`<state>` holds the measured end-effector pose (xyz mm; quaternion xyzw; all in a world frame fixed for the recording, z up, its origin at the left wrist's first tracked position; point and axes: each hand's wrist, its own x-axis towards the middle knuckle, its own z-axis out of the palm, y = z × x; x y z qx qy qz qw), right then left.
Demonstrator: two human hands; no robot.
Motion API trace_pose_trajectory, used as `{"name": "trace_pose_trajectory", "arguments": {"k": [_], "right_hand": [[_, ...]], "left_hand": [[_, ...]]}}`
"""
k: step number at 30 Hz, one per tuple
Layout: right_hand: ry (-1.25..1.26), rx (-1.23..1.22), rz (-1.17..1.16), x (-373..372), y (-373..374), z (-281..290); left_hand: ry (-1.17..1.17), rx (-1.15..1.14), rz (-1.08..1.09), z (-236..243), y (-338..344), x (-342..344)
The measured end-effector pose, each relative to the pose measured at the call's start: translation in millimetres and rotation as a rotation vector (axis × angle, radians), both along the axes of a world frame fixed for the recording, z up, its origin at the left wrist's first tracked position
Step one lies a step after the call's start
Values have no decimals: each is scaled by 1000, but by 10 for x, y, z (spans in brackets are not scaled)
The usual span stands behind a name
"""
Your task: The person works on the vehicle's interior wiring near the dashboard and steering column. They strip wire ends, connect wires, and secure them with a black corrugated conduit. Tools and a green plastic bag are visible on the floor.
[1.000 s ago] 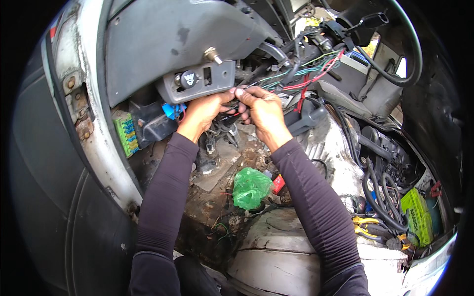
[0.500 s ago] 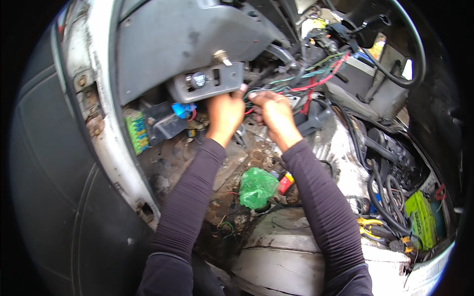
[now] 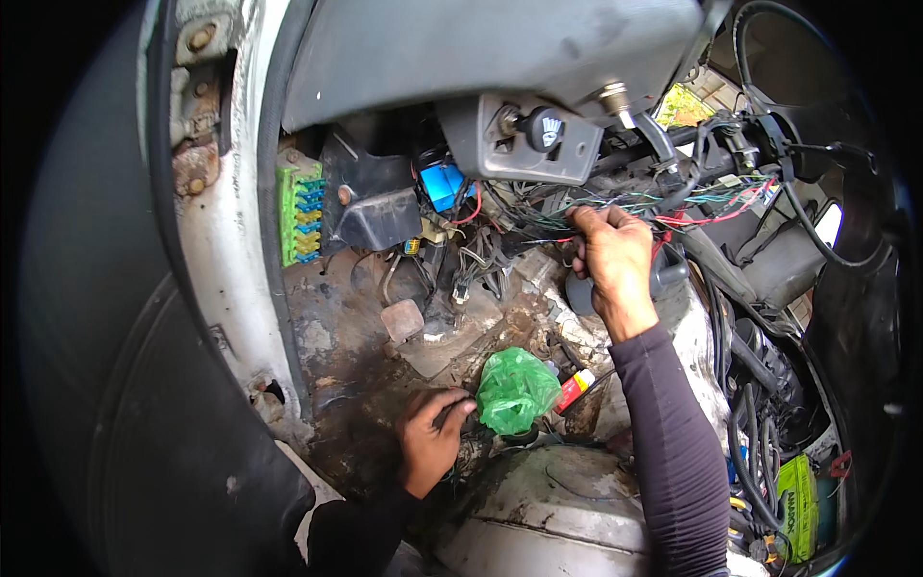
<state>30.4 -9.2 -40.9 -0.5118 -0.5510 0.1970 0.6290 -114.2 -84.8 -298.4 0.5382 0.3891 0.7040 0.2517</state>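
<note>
My right hand (image 3: 618,267) is closed in a pinch on thin wires of a bundle (image 3: 548,219) under the dashboard panel. My left hand (image 3: 433,438) is low over the floor, fingers curled and thumb drawn in, just left of a crumpled green plastic bag (image 3: 516,389). Whatever it may hold, if anything, is hidden or too small to make out. Above the wires hangs a grey switch panel (image 3: 567,168) with a round black knob (image 3: 541,129). Red wires (image 3: 702,220) run off to the right of my right hand.
A fuse block (image 3: 301,214) and a blue connector (image 3: 442,185) sit at the left under the dashboard (image 3: 461,48). Beside the bag lies a small red and yellow tube (image 3: 575,389). The steering wheel (image 3: 870,255), black hoses (image 3: 752,452) and a bright green package (image 3: 797,505) are at the right.
My left hand has left the wires and come down beside the green bag. My right hand stays at the wires. The view has shifted, showing more of the wiring under the panel.
</note>
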Motion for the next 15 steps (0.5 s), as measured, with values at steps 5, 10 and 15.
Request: {"name": "trace_pose_trajectory", "arguments": {"k": [5,10,15], "right_hand": [[-26,-28,17,61,-81,-49],[-259,-51,5,242,-118,-69],[-722,155,-189,240,-219,-234]], "left_hand": [[4,-60,-43,-251,-44,-62],[-49,-259,-100,-318,-20,-113],[107,-243,-75,-353,26,-133]]}}
